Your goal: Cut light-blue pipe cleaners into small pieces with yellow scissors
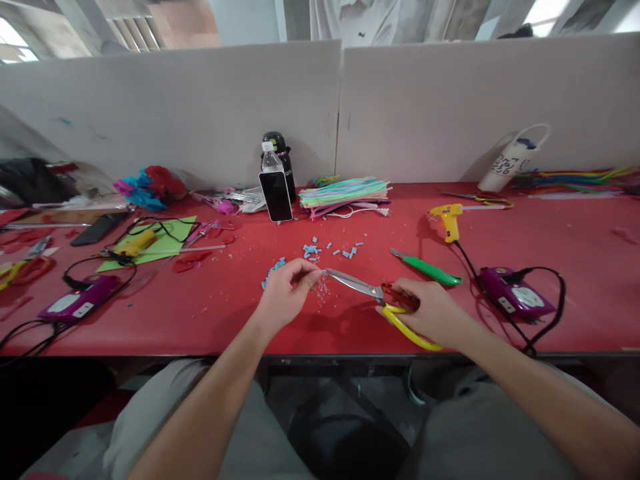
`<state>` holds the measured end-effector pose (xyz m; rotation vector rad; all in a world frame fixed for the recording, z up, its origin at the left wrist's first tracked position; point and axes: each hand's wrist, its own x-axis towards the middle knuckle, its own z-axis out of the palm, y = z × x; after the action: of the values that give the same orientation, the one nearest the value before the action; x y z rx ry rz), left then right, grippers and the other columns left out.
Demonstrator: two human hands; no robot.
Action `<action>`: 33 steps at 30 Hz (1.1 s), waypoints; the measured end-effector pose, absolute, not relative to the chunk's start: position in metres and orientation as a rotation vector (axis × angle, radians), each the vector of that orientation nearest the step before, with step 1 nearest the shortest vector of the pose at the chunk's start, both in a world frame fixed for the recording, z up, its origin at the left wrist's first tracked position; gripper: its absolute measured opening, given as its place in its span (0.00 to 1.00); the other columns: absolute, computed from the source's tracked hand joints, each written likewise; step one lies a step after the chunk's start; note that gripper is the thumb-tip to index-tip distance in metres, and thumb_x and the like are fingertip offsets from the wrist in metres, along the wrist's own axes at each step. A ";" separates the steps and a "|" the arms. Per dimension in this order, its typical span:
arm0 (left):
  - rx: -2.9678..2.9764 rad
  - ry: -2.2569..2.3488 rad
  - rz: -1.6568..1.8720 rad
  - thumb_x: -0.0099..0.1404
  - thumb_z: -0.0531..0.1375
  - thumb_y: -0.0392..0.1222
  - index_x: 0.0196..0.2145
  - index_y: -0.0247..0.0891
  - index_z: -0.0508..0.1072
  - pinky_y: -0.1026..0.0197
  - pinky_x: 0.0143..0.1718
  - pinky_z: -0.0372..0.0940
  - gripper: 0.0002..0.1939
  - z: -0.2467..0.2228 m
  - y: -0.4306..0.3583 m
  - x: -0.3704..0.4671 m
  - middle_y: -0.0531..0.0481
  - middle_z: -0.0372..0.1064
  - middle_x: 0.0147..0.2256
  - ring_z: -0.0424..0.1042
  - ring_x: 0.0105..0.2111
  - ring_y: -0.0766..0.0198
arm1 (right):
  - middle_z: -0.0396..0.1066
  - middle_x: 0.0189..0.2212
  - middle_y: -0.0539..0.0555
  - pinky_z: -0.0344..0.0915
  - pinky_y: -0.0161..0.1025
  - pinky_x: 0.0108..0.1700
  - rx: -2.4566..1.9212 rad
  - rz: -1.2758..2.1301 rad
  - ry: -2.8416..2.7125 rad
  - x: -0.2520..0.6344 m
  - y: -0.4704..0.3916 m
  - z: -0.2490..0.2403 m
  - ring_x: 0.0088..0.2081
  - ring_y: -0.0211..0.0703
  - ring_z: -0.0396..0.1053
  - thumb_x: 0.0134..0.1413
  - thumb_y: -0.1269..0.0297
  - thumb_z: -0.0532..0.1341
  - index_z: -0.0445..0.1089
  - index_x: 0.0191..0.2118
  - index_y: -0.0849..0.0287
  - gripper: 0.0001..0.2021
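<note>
Over the middle of the red table, my left hand [290, 290] is closed in a pinch on a small light-blue piece [324, 271], mostly hidden by the fingertips. My right hand [435, 310] grips a pair of scissors [357, 283] with one red and one yellow handle. The blade tips point left and reach the piece at my left fingertips. Small cut blue pieces [345, 253] lie scattered just beyond the hands, with more blue pieces [270, 272] partly behind my left hand. Fine pale crumbs [323, 293] are strewn under the blades.
A green utility knife [430, 270], yellow glue gun [450, 220] and purple power strip [515, 293] lie to the right. Behind are a phone [276, 197] leaning on a bottle and a pile of pipe cleaners [345, 193]. Another yellow glue gun [135, 243] rests left on green paper.
</note>
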<state>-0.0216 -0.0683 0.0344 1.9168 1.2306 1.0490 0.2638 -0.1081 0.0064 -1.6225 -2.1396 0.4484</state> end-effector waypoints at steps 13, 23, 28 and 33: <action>1.918 1.228 1.033 0.66 0.57 0.44 0.31 0.36 0.72 0.65 0.32 0.65 0.10 0.038 -0.069 -0.021 0.51 0.71 0.27 0.70 0.28 0.67 | 0.67 0.21 0.49 0.49 0.35 0.25 -1.668 0.392 -2.179 0.264 -0.107 0.004 0.23 0.37 0.60 0.47 0.56 0.62 0.64 0.26 0.56 0.10; 1.913 1.233 1.035 0.66 0.57 0.45 0.31 0.36 0.72 0.65 0.32 0.65 0.10 0.034 -0.068 -0.021 0.51 0.71 0.27 0.69 0.28 0.67 | 0.68 0.24 0.50 0.52 0.35 0.26 -1.576 0.453 -2.121 0.264 -0.108 0.005 0.25 0.38 0.61 0.51 0.55 0.61 0.64 0.30 0.56 0.11; 1.916 1.236 1.032 0.65 0.58 0.46 0.32 0.36 0.72 0.66 0.31 0.64 0.10 0.035 -0.068 -0.022 0.52 0.70 0.27 0.69 0.28 0.67 | 0.68 0.23 0.50 0.52 0.34 0.26 -1.613 0.473 -2.135 0.264 -0.108 0.004 0.24 0.38 0.61 0.50 0.54 0.61 0.64 0.28 0.56 0.11; 1.915 1.233 1.023 0.66 0.58 0.45 0.32 0.37 0.72 0.65 0.32 0.64 0.10 0.036 -0.069 -0.022 0.51 0.71 0.28 0.69 0.29 0.67 | 0.68 0.22 0.49 0.51 0.34 0.25 -1.646 0.457 -2.142 0.263 -0.108 0.004 0.23 0.37 0.60 0.49 0.54 0.61 0.64 0.26 0.56 0.11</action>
<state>-0.0221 -0.0688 0.0360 1.9152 1.2333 1.0232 0.2633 -0.1078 0.0045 -1.6459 -2.1422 0.4571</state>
